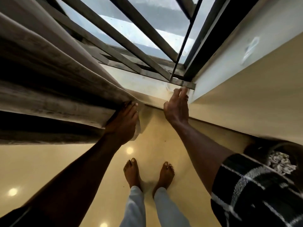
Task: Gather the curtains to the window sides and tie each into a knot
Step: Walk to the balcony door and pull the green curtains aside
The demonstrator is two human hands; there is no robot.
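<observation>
Grey-brown curtain (pixel 57 82) cloth hung in deep, heavy folds down the left of the view, gathered toward that side of the window. The left hand (pixel 123 123) lay against the bunched edge of it. Its fingers (pixel 131 108) were nearly straight and close together, pressed flat along the folds with the tips at the cloth. The thumb was out of sight behind the hand, so a pinch could not be ruled out.

The right hand (pixel 176 110) reached up to the far right corner of the window sill (pixel 139 82). Its fingertips (pixel 182 92) were drawn near one another, just under the end of a bright metal rail (pixel 188 85). They were blurred, and I could not tell whether they were clamped on anything or only touching. That arm wore a black sleeve (pixel 254 190) crossed with white lines.

Slanted metal window bars (pixel 131 30) ran across pale glass above the sill, with a dark frame (pixel 213 30) on their right and a cream wall (pixel 246 82) beyond it.

Below, a glossy cream floor (pixel 65 161) showed round glints of light. Two bare feet (pixel 132 171) stood on it, slightly apart, under pale trousers (pixel 136 207). A dark round container (pixel 288 148) with something pale and patterned inside sat by the wall on the right.
</observation>
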